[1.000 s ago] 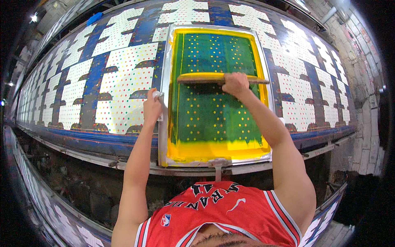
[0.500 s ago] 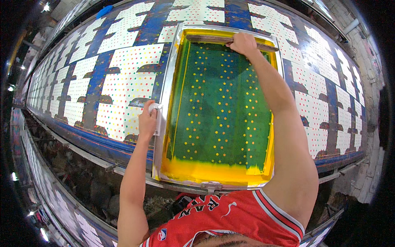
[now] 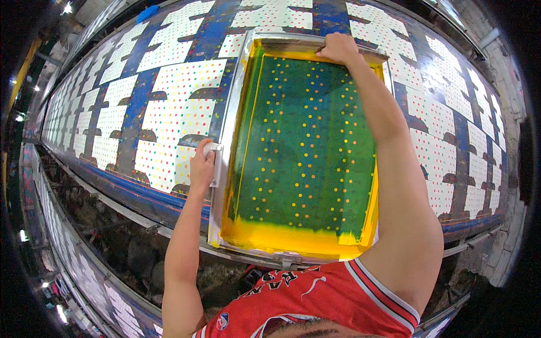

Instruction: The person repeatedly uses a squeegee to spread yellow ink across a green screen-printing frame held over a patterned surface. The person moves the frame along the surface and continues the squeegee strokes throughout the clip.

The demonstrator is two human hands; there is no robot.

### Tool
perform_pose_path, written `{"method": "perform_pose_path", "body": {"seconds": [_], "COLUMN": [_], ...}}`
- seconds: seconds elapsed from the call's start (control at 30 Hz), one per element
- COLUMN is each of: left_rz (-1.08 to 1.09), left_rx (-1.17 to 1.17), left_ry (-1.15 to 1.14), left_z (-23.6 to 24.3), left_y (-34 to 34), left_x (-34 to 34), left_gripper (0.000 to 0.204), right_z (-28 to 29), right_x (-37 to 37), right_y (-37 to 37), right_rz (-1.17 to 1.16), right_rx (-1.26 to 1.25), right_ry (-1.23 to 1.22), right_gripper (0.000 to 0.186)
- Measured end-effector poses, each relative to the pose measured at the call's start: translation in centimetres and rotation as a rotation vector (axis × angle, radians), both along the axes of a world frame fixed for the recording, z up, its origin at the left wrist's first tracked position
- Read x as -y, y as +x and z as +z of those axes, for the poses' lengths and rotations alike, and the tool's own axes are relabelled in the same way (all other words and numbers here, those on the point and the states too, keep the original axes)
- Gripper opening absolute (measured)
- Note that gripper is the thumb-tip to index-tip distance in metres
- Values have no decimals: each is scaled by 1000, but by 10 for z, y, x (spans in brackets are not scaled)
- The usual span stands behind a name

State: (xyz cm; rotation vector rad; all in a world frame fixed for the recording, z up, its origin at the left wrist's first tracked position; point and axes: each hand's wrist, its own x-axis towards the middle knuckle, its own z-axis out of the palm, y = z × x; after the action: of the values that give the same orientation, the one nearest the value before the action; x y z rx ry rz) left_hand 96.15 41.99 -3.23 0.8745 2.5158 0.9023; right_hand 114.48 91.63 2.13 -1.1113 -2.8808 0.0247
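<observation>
A metal-framed printing screen [image 3: 230,121] lies over the table, its mesh green with rows of small dots. Yellow ink [image 3: 287,232] pools thickly along its near end and streaks its sides. My left hand [image 3: 202,166] is closed around a white handle [image 3: 213,149] on the left side of the frame. With my arm stretched across the screen, my right hand [image 3: 341,48] grips a long wooden squeegee [image 3: 369,53] at the far end. The squeegee lies crosswise by the far frame bar, and my hand hides part of it.
White cut pieces with coloured dots [image 3: 177,107] lie in rows along the blue, ink-stained table [image 3: 127,124], on both sides of the screen. A blue object [image 3: 147,13] rests at the far left edge. A rail [image 3: 127,209] runs along the table's near side.
My right hand has moved slightly farther away with the squeegee, up against the far frame bar. My left hand stays on the handle. The view has shifted a little.
</observation>
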Motion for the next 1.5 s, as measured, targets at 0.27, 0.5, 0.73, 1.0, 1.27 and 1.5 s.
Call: {"method": "perform_pose_path", "body": {"seconds": [0.27,0.5,0.73,1.0,1.27,1.5], "left_rz": [-30,-104,-154,-201,-168,-113], "left_rx": [-47,-43,-52,-162,-58,188], "left_ry": [26,36,99,165,119,143], "left_z": [-9,-15,-18,-22,-13,-16], "left_y": [-5,-9,-14,-16,-13,-14], "left_x": [4,6,6,4,6,5], "left_gripper": [35,36,36,41,41,42], "right_z": [7,8,13,-10,17,16], "right_x": [85,236,412,555,540,568], "right_y": [32,96,163,215,213,218], "right_rz": [-12,4,-88,-87,-91,-60], "right_rx": [93,46,105,-144,13,-19], "right_ry": [-130,-75,-210,-156,-129,-163], "right_gripper": [53,33,28,25,21,36]}}
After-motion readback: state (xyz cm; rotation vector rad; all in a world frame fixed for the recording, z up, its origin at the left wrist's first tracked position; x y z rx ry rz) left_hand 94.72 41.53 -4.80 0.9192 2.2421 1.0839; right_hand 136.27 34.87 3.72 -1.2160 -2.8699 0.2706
